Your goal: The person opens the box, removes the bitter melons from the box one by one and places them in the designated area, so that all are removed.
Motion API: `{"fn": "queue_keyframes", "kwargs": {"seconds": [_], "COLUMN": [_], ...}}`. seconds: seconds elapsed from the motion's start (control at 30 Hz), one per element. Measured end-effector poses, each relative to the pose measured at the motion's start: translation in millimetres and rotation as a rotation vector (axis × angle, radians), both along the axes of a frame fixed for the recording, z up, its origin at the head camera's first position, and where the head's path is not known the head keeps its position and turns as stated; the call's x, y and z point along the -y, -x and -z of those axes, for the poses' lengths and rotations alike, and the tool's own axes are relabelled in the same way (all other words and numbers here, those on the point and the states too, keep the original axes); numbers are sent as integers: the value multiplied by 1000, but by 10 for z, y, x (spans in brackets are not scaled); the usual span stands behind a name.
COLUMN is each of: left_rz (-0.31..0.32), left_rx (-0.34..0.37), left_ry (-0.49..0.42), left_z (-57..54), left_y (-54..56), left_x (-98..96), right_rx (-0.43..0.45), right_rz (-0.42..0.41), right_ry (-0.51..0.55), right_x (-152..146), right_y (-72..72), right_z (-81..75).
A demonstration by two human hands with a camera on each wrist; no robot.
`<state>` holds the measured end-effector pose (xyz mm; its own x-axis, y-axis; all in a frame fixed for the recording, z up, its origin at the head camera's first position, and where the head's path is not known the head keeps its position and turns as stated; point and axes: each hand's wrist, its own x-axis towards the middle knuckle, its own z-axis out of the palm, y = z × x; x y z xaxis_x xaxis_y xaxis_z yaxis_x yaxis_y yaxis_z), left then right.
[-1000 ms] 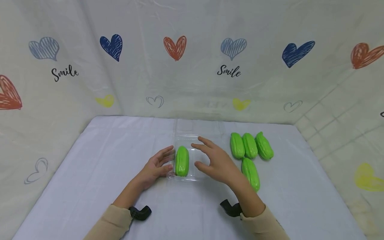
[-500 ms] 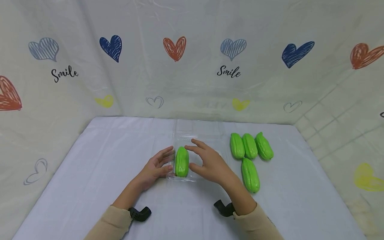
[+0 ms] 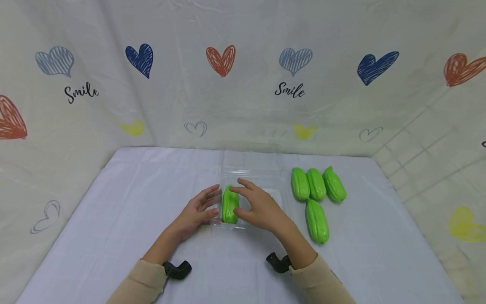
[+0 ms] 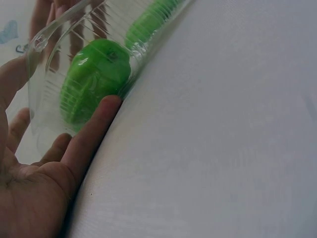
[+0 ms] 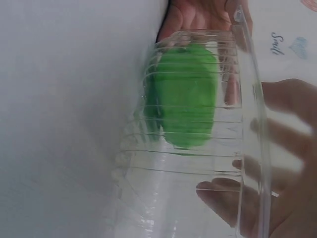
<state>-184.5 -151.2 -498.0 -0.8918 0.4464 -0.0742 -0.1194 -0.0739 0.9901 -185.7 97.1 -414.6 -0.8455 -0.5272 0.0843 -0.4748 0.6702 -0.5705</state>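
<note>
A glossy, ridged green vegetable, like a long pepper or small gourd (image 3: 229, 205), lies lengthwise against the left side of a clear plastic clamshell box (image 3: 243, 227). My left hand (image 3: 197, 212) rests along the box's left wall, its fingers extended; in the left wrist view a thumb (image 4: 96, 124) touches the wall low down. Over the box, my right hand (image 3: 262, 207) reaches in from the right with fingers spread. Its index finger overlaps the vegetable's upper part and its thumb the lower right side. Seen through the right wrist view, the fingers stand apart from the vegetable (image 5: 187, 96).
The box's clear lid (image 3: 250, 161) stands raised toward the back. Several more green vegetables (image 3: 317, 184) lie to the right of the box, one of them (image 3: 317, 221) nearer the front. A white cloth (image 3: 152, 190) covers the table, with a heart-printed curtain (image 3: 243, 105) behind.
My right hand has moved left across the box until its fingers overlap the vegetable inside. The vegetable has tipped slightly. My left hand stays in place.
</note>
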Motion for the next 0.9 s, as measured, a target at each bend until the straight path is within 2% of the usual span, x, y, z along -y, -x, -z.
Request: {"fn": "queue_keyframes", "kwargs": {"seconds": [0.37,0.57,0.9], "left_rz": [5,12,17], "left_rx": [-2,-10,-11], "left_ry": [1,-6,-20], "left_z": [-23,-25,-16], "left_y": [-11,-13,-10], "left_x": [5,8,12], "right_rx": [24,6,11], "right_rz": [-30,-73,-95], "right_ry": [-45,-78,-79], "right_x": [81,121,193], "right_y": [35,50,79], "right_z": [82,135,213]}}
